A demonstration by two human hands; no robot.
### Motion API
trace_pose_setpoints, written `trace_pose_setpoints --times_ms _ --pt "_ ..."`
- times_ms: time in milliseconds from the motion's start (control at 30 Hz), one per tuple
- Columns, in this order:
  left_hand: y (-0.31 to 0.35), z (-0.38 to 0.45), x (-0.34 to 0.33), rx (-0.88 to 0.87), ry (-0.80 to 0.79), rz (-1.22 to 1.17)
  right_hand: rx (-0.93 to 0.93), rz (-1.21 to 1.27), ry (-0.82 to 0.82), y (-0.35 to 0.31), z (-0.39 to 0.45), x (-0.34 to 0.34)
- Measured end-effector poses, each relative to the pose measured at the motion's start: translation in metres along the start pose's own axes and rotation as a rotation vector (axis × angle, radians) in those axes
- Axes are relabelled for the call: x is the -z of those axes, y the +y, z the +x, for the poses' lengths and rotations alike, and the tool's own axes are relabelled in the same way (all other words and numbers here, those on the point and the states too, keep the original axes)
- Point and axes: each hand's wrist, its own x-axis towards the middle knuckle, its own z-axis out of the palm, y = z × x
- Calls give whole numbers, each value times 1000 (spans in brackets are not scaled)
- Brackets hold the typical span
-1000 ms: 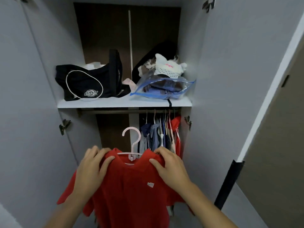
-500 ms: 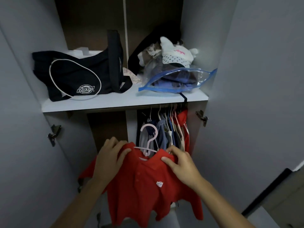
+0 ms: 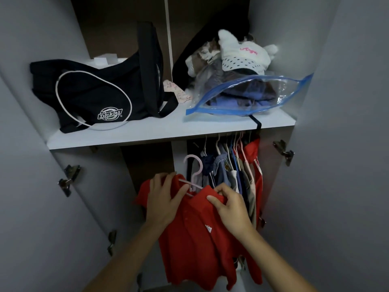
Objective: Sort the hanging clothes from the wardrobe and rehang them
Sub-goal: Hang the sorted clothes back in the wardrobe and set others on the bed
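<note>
A red polo shirt [image 3: 195, 239] hangs on a pale pink hanger [image 3: 194, 173], held in front of the open wardrobe below the shelf. My left hand [image 3: 163, 199] grips the shirt's left shoulder. Its right shoulder, by the collar, is in the grip of my right hand [image 3: 230, 205]. The hanger's hook is free in the air, below the rail. Behind it, several garments [image 3: 231, 171] hang bunched at the right end of the rail, blue, grey, beige and red ones among them. The rail itself is hidden under the shelf.
A white shelf [image 3: 147, 131] runs above the rail and carries a black Dickies bag [image 3: 96, 98] on the left and a clear zip bag of clothes [image 3: 248, 95] with a white hat [image 3: 244, 55] on the right. Both grey doors [image 3: 347, 144] stand open at the sides.
The view has moved closer to the wardrobe and tilted. Both hands have carried the red shirt and hanger inward toward the hanging space, with the same grips.
</note>
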Motion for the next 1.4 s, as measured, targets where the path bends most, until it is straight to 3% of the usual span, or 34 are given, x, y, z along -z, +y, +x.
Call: trace_pose_setpoints --times_ms 267,367,600,867,1400 --pt "-35 83 -55 132 -66 -10 -75 -8 94 15 59 -48" --pt "-48 112 -72 109 -79 -46 -103 -23 112 24 82 -59" --pt "-63 162 -109 148 -133 -201 -36 -72 17 46 124 -62" --pt "-62 205 -138 208 -213 -216 -17 -150 152 61 160 -69" --pt "-92 245 -180 201 -326 -217 -53 -400 181 94 201 -103"
